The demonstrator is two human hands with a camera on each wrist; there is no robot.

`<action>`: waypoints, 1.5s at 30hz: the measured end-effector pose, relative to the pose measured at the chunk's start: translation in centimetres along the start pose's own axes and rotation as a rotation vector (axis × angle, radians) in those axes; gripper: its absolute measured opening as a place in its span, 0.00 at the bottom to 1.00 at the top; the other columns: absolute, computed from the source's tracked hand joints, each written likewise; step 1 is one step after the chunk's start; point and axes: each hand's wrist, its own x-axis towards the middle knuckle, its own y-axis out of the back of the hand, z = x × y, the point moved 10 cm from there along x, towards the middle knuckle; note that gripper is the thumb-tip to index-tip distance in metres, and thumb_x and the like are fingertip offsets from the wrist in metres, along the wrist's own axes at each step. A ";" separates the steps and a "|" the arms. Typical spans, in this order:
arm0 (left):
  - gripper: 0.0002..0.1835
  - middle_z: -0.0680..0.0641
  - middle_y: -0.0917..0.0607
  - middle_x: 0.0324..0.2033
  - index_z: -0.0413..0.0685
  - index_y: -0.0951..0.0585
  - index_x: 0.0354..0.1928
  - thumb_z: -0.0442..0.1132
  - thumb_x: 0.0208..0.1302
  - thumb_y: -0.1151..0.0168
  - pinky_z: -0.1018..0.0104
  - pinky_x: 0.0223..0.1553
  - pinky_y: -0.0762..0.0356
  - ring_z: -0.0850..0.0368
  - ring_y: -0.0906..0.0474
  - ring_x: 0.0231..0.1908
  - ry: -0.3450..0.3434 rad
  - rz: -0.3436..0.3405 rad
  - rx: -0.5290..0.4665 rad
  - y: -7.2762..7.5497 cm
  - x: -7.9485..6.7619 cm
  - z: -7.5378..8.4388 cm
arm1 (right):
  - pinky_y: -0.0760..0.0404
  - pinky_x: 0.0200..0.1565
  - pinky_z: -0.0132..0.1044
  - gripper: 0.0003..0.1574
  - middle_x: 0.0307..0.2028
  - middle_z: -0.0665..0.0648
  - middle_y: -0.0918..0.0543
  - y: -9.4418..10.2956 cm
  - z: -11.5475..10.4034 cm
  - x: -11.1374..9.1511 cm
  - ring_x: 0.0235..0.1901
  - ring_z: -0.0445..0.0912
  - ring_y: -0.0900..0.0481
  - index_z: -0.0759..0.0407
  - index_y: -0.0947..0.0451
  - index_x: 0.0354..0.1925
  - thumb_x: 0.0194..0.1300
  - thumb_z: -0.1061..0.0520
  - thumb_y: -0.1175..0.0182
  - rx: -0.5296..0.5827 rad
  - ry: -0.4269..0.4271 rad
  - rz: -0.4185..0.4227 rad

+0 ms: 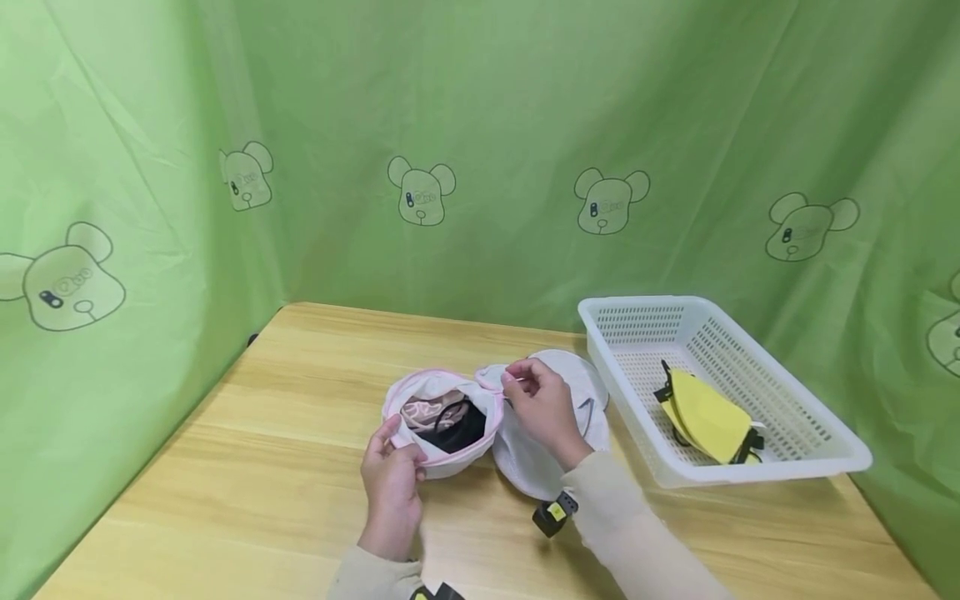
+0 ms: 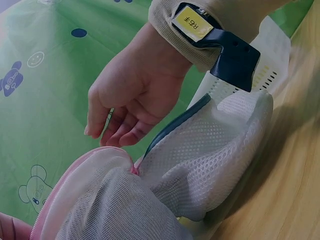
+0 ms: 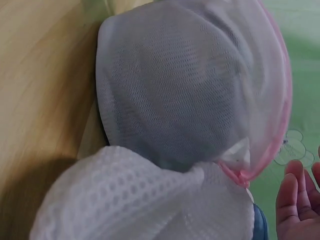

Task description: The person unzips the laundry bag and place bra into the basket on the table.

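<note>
A round white mesh laundry bag (image 1: 448, 468) with a pink zipper edge stands open on the table. Inside lie a black fabric item (image 1: 461, 429) and a pale pink one (image 1: 427, 412) with a thin strap. My left hand (image 1: 392, 483) grips the bag's rim at the near left, thumb on its edge. Over the zipper's right end hovers my right hand (image 1: 542, 404), its fingers loosely bent; both wrist views show a gap between those fingers and the pink zipper (image 3: 280, 150). Another white mesh bag (image 2: 195, 165), with a dark blue-green zipper, lies beside the first, under the right forearm.
At the right stands a white perforated plastic basket (image 1: 633, 400). In it lies a yellow curved fabric item (image 1: 705, 415) with black straps. Green curtains (image 1: 510, 100) with bear-head drawings hang around the wooden table (image 1: 247, 467).
</note>
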 end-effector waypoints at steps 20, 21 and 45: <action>0.36 0.43 0.27 0.40 0.36 0.32 0.62 0.15 0.45 0.49 0.77 0.17 0.36 0.64 0.33 0.19 0.007 -0.041 -0.009 -0.6 -0.2 -0.4 | 0.23 0.51 0.45 0.12 0.43 0.53 0.16 -6.9 -5.6 -2.9 0.46 0.47 0.20 0.59 0.18 0.46 0.64 0.58 0.36 -0.214 0.412 -0.436; 0.36 0.43 0.27 0.40 0.36 0.32 0.62 0.15 0.45 0.50 0.77 0.17 0.36 0.64 0.33 0.19 0.006 -0.041 -0.008 -0.6 -0.2 -0.4 | 0.24 0.53 0.45 0.11 0.43 0.53 0.16 -7.1 -5.7 -3.1 0.47 0.47 0.20 0.58 0.18 0.45 0.63 0.57 0.36 -0.229 0.431 -0.444; 0.36 0.44 0.27 0.37 0.34 0.31 0.60 0.14 0.41 0.52 0.78 0.16 0.37 0.64 0.36 0.17 -0.003 -0.045 0.004 -0.6 -0.1 -0.5 | 0.31 0.61 0.47 0.41 0.60 0.58 0.28 -9.3 -5.1 -4.0 0.59 0.53 0.30 0.55 0.28 0.62 0.51 0.53 0.25 -0.418 0.433 -0.552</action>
